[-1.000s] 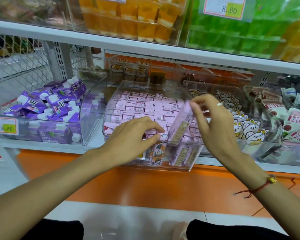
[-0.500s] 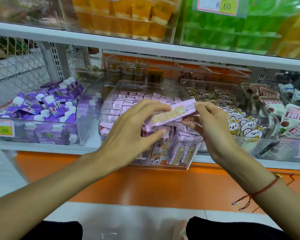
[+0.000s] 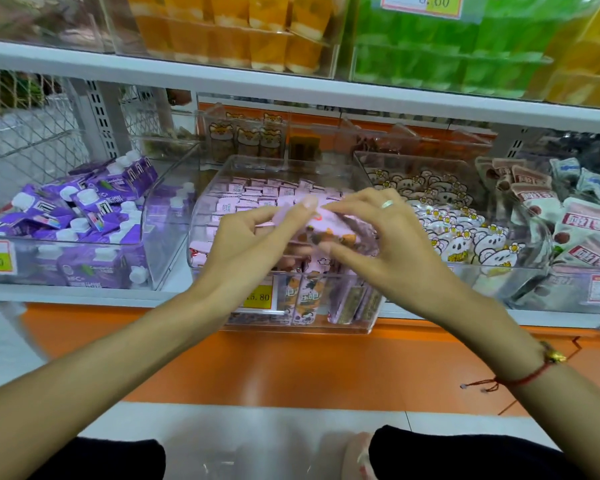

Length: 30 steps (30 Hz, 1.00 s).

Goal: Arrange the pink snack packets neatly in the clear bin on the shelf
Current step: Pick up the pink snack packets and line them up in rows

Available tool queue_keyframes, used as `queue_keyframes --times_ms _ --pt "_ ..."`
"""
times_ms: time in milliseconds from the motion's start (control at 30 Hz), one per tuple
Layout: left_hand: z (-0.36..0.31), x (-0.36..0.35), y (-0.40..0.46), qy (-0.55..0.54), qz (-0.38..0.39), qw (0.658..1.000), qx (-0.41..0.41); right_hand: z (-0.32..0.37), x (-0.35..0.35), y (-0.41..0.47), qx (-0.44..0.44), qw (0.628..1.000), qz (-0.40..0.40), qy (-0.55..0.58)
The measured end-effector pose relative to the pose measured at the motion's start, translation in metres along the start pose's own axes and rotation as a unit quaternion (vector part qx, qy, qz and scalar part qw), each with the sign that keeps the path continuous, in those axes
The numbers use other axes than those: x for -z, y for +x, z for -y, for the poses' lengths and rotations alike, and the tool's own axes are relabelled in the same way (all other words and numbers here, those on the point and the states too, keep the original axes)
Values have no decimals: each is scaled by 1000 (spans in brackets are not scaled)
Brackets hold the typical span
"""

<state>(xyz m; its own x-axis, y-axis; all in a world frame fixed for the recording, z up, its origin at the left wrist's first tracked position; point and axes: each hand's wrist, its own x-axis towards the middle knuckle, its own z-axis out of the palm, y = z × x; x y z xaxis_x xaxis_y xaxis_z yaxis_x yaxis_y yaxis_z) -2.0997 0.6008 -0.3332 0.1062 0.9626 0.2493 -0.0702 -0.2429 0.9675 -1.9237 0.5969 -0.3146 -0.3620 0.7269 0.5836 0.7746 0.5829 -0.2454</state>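
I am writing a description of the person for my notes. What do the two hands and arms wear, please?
Both forearms are bare, with no sleeves in view. The right hand has a plain silver-coloured ring on one finger. The right wrist carries a thin red string bracelet with a small gold-coloured charm and loose knotted ends. The left hand wears nothing visible.

packet (image 3: 329, 230): motion-blurred, print unreadable | bin (image 3: 368, 317) front: hand-hidden

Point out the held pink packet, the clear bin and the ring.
held pink packet (image 3: 329, 225), head view, its blurred pink face between both hands.
clear bin (image 3: 293, 162), head view, its back rim.
ring (image 3: 387, 204), head view, the band on a right-hand finger.
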Motion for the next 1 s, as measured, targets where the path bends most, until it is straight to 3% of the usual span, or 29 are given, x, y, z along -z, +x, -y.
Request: queue_keyframes --times_ms 67,133,200,267,333,400,800,1000 --pt "1 0 2 23 -10 999 -25 -4 4 3 -39 997 -54 30" --pt "8 3 3 134 -37 988 -72 -8 9 5 -123 973 -114 158" --pt "16 8 2 293 -17 947 -130 -10 9 6 -199 918 -141 312" --pt "22 10 2 421 47 889 -175 -14 6 4 -236 883 -139 382" --pt "26 11 4 504 103 835 -194 -16 2 2 -228 885 -127 386" --pt "27 12 6 542 125 805 -204 -16 -3 -1 -202 903 -110 363" --pt "19 21 8 517 93 837 -156 -29 11 -5 -98 988 53 104" --pt "21 22 9 507 91 843 -155 -19 -11 -9 -6 992 113 -47"
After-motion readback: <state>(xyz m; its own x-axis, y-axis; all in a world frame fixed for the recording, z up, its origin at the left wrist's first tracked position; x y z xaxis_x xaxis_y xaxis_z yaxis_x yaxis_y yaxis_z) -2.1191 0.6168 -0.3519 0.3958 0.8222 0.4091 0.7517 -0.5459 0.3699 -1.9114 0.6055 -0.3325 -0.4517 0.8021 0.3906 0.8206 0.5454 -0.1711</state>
